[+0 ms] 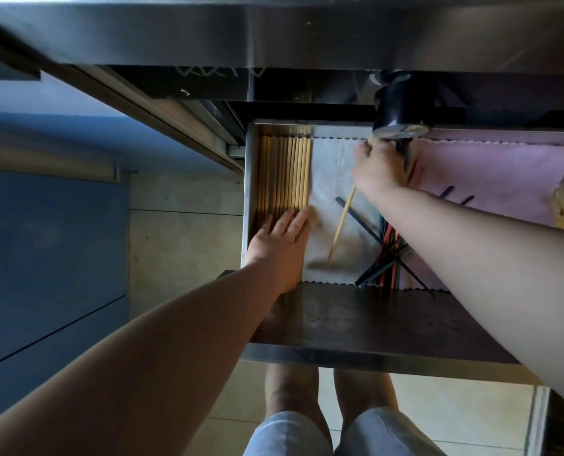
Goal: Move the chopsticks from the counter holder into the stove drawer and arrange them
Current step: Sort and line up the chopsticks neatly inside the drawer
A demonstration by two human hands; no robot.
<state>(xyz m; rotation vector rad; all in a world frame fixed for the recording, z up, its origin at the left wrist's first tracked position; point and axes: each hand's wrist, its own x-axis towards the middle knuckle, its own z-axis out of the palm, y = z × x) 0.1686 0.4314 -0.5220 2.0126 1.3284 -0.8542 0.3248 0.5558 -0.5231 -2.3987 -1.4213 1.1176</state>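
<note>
Drawer [340,324] open below us. Our left hand [282,245] lies flat, unclenched, on the wooden chopsticks [284,172]. Our right hand [377,169] grips one wooden chopstick [341,222].

The open metal drawer [356,327] has a white cloth [330,179] and a pink cloth [491,172] spread on its bottom, with a neat row of light wooden chopsticks [284,172] at its left wall and a messy pile of dark and colored chopsticks [389,258] near the middle.

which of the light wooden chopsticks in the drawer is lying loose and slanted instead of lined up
The single wooden chopstick lying diagonally on the white cloth, just below the right hand. The others sit parallel in a row along the drawer's left wall, under the left hand.
</note>
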